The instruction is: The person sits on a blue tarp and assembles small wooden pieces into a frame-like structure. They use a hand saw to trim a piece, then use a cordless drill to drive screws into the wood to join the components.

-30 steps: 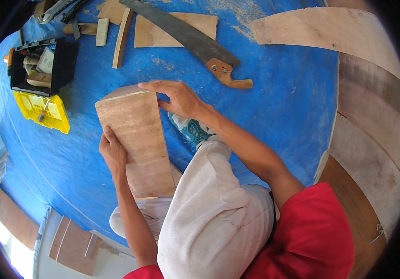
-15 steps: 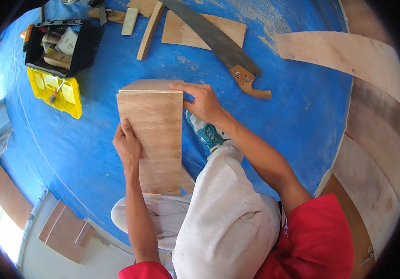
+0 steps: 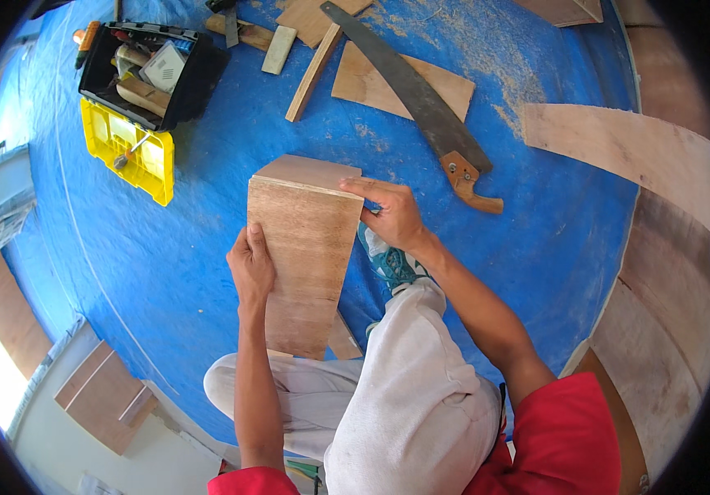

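Note:
In front of me I hold a plywood piece [image 3: 304, 268] made of panels meeting at an edge, its large face toward me and a narrower panel across its far end. My left hand [image 3: 253, 262] grips its left side, thumb on the face and the other fingers mostly hidden behind. At the far right corner my right hand [image 3: 388, 210] is closed on the edge, fingers laid along the top panel. Beyond it, a handsaw [image 3: 425, 107] with a wooden handle lies across a flat plywood board [image 3: 355, 78].
Upper left stands a black toolbox [image 3: 190, 91] of tools, its yellow lid [image 3: 128, 153] folded open with a brush on it. Wood strips [image 3: 314, 73] and sawdust lie on the blue tarp [image 3: 182, 272]. A curved plywood sheet [image 3: 619, 140] is at right. My shoe [image 3: 392, 262] is close by.
The plywood piece is tilted slightly, so more of its far panel shows. Both hands keep their hold. The whole scene has shifted right and down in view.

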Motion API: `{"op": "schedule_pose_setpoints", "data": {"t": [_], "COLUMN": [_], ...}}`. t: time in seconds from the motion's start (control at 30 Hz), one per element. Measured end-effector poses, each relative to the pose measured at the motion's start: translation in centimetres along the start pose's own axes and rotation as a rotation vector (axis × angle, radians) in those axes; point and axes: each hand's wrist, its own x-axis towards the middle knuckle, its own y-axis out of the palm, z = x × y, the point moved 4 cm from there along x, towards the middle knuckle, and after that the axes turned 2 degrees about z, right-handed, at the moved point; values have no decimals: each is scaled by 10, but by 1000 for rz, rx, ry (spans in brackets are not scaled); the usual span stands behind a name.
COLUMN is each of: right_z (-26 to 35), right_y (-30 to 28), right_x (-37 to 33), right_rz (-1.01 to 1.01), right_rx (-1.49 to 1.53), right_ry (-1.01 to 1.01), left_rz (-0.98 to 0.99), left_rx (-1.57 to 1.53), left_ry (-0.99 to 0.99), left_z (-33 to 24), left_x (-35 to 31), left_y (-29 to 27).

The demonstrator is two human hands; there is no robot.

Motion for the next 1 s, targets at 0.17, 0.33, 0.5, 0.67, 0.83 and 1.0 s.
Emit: {"op": "schedule_pose_setpoints", "data": {"t": [0.17, 0.33, 0.5, 0.67, 0.83, 1.0], "right_z": [5, 5, 9, 19, 54, 55], "right_y": [-3, -2, -6, -19, -20, 12], "right_x": [2, 2, 4, 5, 29, 46], "right_rz": [2, -12, 64, 255, 157, 419], "right_rx": [-20, -20, -40, 132, 83, -187], "right_ry": [-34, -36, -24, 317, 206, 354], "left_rz": [4, 12, -4, -30, 3, 30], "left_rx": [93, 19, 31, 18, 66, 148], "left_ry": [-12, -16, 16, 34, -13, 59], "left_z": [-5, -8, -5, -1, 1, -2], "left_x": [2, 4, 6, 6, 7, 8], "left_y": [-3, -2, -1, -2, -4, -11]}}
